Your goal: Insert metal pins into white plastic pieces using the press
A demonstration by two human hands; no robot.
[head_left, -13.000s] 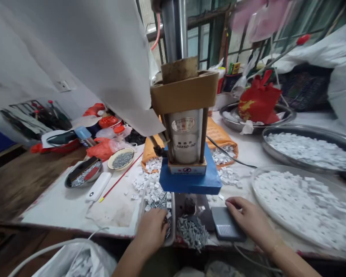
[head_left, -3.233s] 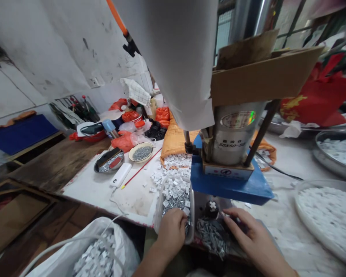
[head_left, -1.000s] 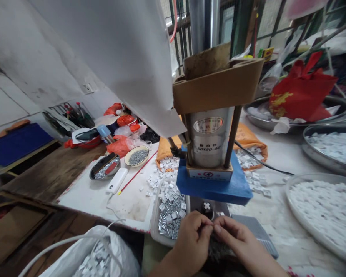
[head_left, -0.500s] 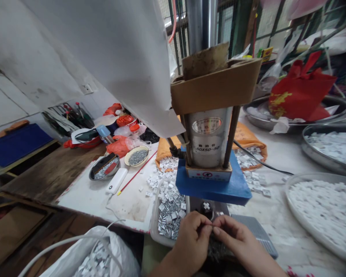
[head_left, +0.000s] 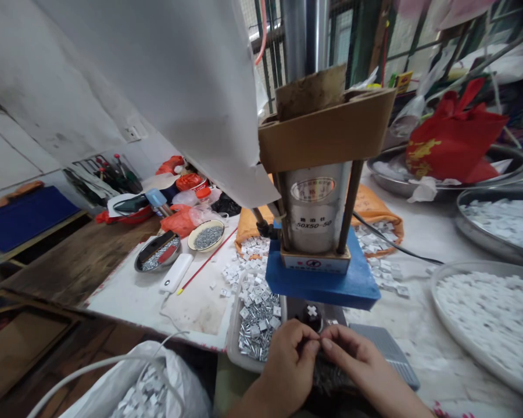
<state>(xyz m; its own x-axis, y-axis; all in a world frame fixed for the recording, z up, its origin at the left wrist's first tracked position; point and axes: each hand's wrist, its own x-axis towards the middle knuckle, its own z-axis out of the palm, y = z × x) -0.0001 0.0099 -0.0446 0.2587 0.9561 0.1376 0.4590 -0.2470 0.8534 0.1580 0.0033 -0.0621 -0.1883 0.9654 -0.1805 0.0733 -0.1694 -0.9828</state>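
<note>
My left hand [head_left: 293,363] and my right hand [head_left: 358,355] meet fingertip to fingertip in front of the press. Each one is closed in a pinch, and whatever lies between the fingertips is too small or too hidden to make out. Just beyond them, under the blue press head [head_left: 322,281], a small white cross-shaped piece [head_left: 312,310] sits on a dark round holder. Left of my left hand stands a clear plastic bin [head_left: 234,342] holding metal pins and small white square pieces.
A grey ridged box [head_left: 386,354] lies right of my hands. Trays of white pieces [head_left: 488,325] stand farther right. A white sack [head_left: 192,377] is at lower left; bowls of metal parts [head_left: 207,237] and a white power bank [head_left: 177,273] lie on the table's left.
Almost nothing differs. Both hands stay pinched together at the same spot, with only a very slight shift of the fingers.
</note>
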